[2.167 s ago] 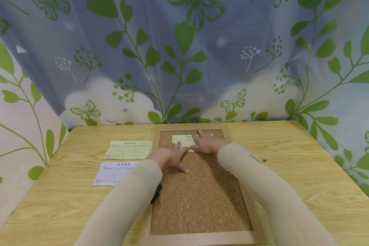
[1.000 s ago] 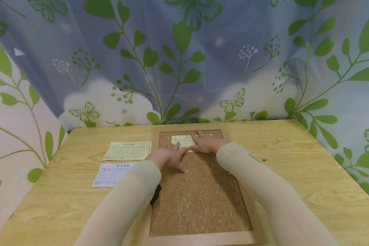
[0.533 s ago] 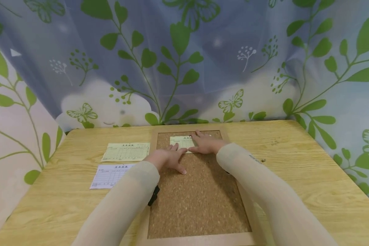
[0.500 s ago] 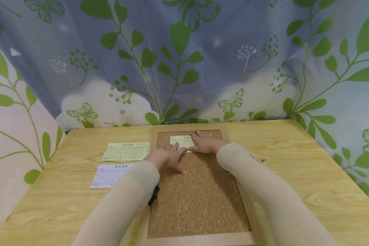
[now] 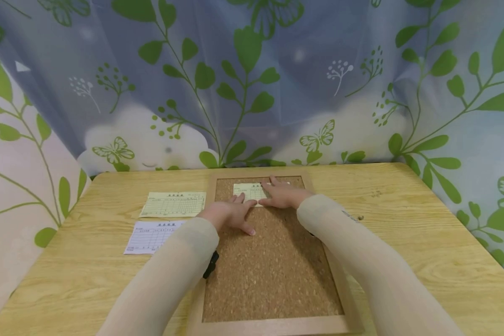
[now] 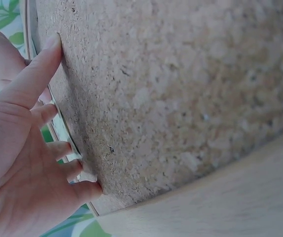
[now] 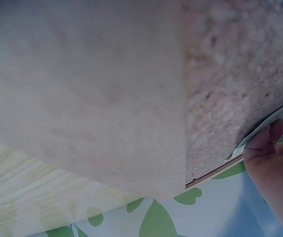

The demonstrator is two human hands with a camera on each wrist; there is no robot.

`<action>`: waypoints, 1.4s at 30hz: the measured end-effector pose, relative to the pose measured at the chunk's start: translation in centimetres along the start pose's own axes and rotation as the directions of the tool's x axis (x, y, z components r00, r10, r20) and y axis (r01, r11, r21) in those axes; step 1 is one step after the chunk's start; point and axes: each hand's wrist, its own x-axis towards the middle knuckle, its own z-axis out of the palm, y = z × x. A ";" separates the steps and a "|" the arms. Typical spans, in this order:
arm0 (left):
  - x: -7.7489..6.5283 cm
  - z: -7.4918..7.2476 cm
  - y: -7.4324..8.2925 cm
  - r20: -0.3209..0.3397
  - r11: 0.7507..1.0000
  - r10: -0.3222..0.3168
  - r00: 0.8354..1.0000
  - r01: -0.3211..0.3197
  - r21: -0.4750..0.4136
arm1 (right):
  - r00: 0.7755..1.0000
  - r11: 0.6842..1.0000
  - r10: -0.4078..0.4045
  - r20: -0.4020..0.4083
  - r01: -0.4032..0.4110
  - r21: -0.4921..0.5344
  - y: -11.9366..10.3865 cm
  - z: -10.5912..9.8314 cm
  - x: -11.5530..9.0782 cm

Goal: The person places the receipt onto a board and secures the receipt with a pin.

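A pale yellow printed form slip (image 5: 244, 190) lies near the top of a wood-framed cork board (image 5: 273, 275). My left hand (image 5: 232, 214) rests at its lower left corner, fingers spread, thumb on the bare cork. The left wrist view shows the fingertips (image 6: 95, 188) down on the board along the slip. Over the right part of the slip lies my right hand (image 5: 282, 195), covering much of it. In the right wrist view, that hand's fingers (image 7: 274, 132) are on the slip, whose edge (image 7: 239, 148) lifts slightly from the cork.
Left of the board, another yellow form slip (image 5: 174, 205) lies above a white one (image 5: 151, 237), which my left sleeve partly covers. The wooden table (image 5: 407, 233) bears a small dark mark (image 5: 360, 218) on the right. A patterned curtain (image 5: 277, 93) hangs behind.
Both hands stay at the slip almost unmoved. The whole head view shifts slightly.
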 end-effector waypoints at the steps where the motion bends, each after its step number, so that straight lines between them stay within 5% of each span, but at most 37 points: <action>1: 0.0 0.0 0.0 -0.001 1.000 0.000 1.000 0.000 0.001 | 1.000 1.000 0.003 0.001 -0.003 0.001 0.0 0.0 0.0; 32: -0.1 -0.1 0.0 0.020 1.000 0.013 1.000 -0.012 -0.029 | 0.999 0.997 0.033 0.018 -0.032 -0.072 -0.3 -0.3 0.5; 42: 0.0 0.1 -0.1 0.012 0.999 0.022 1.000 -0.022 -0.031 | 0.998 0.997 0.066 -0.013 -0.066 0.038 -0.1 0.0 0.4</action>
